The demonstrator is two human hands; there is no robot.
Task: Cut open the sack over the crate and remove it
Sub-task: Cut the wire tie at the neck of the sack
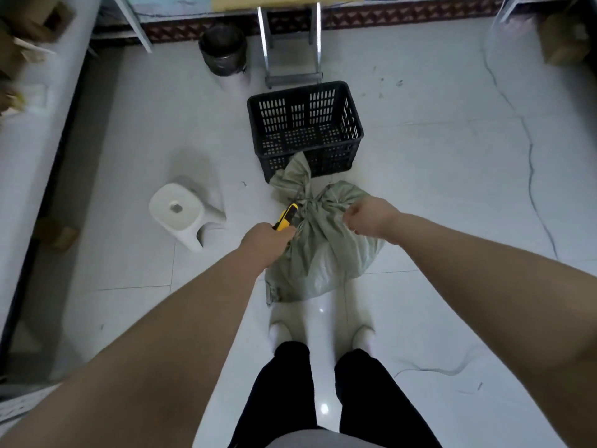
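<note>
a tied green sack (319,250) sits on the tile floor (452,189), its top against the near wall of a black crate (290,114). the left hand (266,239) grips a yellow-handled cutter (286,216) at the knot, and the right hand (368,218) pinches the sack's fabric. a white stool (177,208) stands to the left, with open floor to the right.

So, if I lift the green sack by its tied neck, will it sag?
Probably floppy: the sack creases deeply where the right hand grips it. Its bulging body suggests some weight. The tied neck likely offers a firm hold.
</note>
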